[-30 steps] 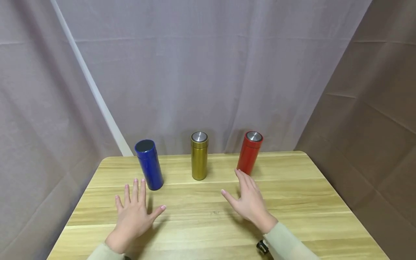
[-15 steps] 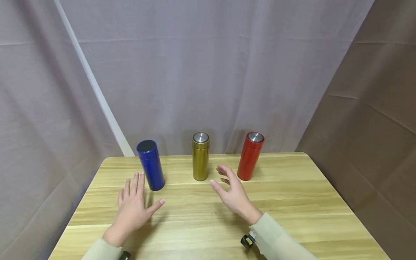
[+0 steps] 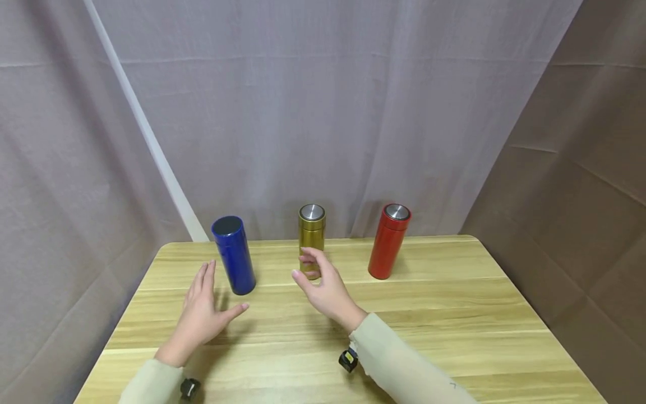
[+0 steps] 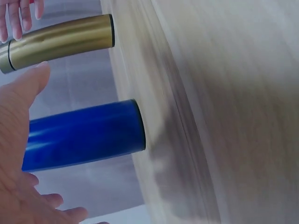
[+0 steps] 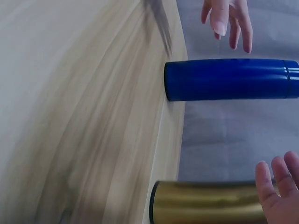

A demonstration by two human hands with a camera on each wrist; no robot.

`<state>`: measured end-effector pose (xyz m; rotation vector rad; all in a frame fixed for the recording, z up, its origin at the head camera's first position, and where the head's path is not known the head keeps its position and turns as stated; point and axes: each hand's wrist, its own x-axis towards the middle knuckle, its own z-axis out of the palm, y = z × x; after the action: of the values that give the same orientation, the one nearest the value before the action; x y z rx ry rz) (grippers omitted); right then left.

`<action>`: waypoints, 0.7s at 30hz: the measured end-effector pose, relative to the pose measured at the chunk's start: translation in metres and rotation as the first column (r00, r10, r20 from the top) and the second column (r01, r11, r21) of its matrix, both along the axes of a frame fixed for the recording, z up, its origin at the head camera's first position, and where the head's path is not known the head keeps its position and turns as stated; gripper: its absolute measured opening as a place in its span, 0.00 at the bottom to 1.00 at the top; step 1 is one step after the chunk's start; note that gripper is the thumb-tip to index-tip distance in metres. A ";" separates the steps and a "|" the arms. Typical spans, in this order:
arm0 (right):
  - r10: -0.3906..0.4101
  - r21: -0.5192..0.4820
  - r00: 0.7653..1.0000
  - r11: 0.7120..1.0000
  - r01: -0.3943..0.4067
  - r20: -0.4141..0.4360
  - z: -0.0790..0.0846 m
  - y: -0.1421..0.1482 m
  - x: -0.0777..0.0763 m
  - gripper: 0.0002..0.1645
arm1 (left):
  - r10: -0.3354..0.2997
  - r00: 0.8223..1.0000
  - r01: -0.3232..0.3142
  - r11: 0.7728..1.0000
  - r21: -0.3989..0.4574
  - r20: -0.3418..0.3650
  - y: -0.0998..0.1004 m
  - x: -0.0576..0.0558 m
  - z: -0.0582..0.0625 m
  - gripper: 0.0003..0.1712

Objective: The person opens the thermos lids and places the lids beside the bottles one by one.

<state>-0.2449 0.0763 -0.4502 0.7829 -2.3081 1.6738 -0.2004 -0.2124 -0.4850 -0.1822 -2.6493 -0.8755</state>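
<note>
Three thermos bottles stand upright in a row on the wooden table. The blue bottle (image 3: 235, 258) with a dark lid is at the left, nearest my left hand (image 3: 202, 315), whose thumb spreads away from its fingers. Nothing is held in that hand. My right hand (image 3: 327, 290) is before the gold bottle (image 3: 312, 235), its fingers loosely bent and overlapping the bottle's lower part in the head view. In the right wrist view the fingers are beside the gold bottle (image 5: 210, 203), not wrapped round it. The red bottle (image 3: 388, 247), with a silver lid, stands untouched at the right.
The wood-grain table (image 3: 454, 314) ends at a back edge close behind the bottles. A grey curtain (image 3: 323, 112) hangs behind, and a brown cloth (image 3: 570, 196) hangs on the right. Small dark devices, one being the right wrist camera (image 3: 348, 359), sit under both sleeves.
My right hand has moved left from in front of the red bottle to the gold one, its fingers bending. My left hand has turned slightly beside the blue bottle. All bottles stay put.
</note>
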 end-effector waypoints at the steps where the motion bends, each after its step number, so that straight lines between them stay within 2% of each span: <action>1: -0.001 -0.001 1.000 1.000 0.001 0.000 -0.001 -0.004 -0.002 0.33 | 0.002 1.000 -0.002 1.000 0.018 0.010 -0.001 -0.001 0.000 0.74; 7: 0.011 -0.022 1.000 1.000 -0.011 -0.003 -0.004 -0.031 -0.008 0.29 | 0.002 0.999 -0.006 0.994 0.107 0.033 -0.004 -0.005 -0.001 0.73; 13: 0.000 -0.041 0.998 0.999 0.003 0.067 0.000 -0.056 -0.013 0.29 | -0.013 0.999 0.006 0.984 0.178 0.039 -0.003 -0.011 -0.002 0.70; 18: -0.005 -0.082 0.994 0.997 0.015 0.112 0.007 -0.075 -0.020 0.29 | -0.018 0.998 0.004 0.979 0.204 0.067 -0.003 -0.018 -0.003 0.69; 21: 0.001 -0.070 0.991 0.997 0.008 0.134 0.009 -0.083 -0.023 0.31 | -0.020 0.997 0.004 0.978 0.208 0.076 -0.002 -0.022 -0.006 0.69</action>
<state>-0.2679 -0.0069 -0.4414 0.6711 -2.3194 1.8487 -0.2227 -0.2140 -0.4905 -0.1146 -2.6064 -1.1775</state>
